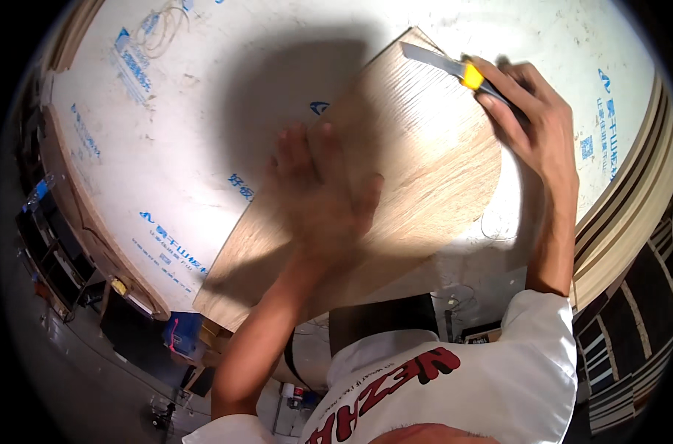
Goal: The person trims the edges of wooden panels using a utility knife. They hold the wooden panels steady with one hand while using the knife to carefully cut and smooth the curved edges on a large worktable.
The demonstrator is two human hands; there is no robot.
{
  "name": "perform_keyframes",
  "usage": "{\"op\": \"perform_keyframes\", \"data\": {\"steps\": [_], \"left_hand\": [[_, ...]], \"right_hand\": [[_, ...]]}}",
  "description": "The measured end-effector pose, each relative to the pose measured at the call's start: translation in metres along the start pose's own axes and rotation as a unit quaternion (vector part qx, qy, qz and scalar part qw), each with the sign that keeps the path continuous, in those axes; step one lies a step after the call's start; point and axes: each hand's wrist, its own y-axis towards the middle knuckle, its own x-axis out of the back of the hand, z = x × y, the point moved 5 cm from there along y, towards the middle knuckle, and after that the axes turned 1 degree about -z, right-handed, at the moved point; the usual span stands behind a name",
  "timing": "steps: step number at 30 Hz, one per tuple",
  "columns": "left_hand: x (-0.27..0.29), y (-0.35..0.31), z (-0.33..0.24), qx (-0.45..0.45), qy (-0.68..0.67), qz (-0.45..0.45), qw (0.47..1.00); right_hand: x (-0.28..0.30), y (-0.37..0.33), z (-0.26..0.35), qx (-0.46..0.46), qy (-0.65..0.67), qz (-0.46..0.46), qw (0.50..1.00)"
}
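A wood-grain panel (440, 170) lies at a slant on a white printed sheet, its right side curved. My right hand (540, 111) is closed round a utility knife (492, 87) with a yellow and black handle. The bare blade reaches left over the panel's far end; whether it touches the surface I cannot tell. Above the panel's left long edge is my left hand (318, 185), smeared by motion, its fingers and thumb apart and holding nothing visible. Whether that hand touches the panel is unclear. A dark shadow falls on the sheet beyond it.
The white sheet (181, 140) with blue print covers the work surface. Stacked board edges (636, 200) curve along the right. A thin loop of cord (162, 33) lies far left. On the floor, lower left, a blue box (185, 333) stands near dark shelving (51, 244).
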Motion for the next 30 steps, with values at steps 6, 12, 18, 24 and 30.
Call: {"op": "perform_keyframes", "data": {"steps": [6, 12, 18, 24, 30], "left_hand": [[0.009, 0.001, -0.001, -0.013, 0.001, -0.023, 1.000], [0.010, 0.001, -0.009, 0.001, 0.027, 0.020, 0.999], [0.013, -0.004, -0.001, -0.031, 0.003, -0.054, 0.998], [0.000, -0.007, -0.009, -0.090, -0.095, -0.126, 0.983], [-0.012, -0.033, -0.052, -0.212, -0.096, -0.007, 0.972]], "right_hand": [[-0.011, 0.074, 0.039, 0.072, -0.024, -0.069, 0.995], [-0.015, 0.040, 0.022, -0.187, 0.040, -0.150, 0.970], [0.037, -0.194, 0.076, -0.446, 0.211, -0.251, 0.833], [0.000, -0.468, 0.269, -0.620, 0.223, -0.286, 0.695], [-0.144, -0.567, 0.462, -0.734, 0.369, -0.257, 0.509]]}}
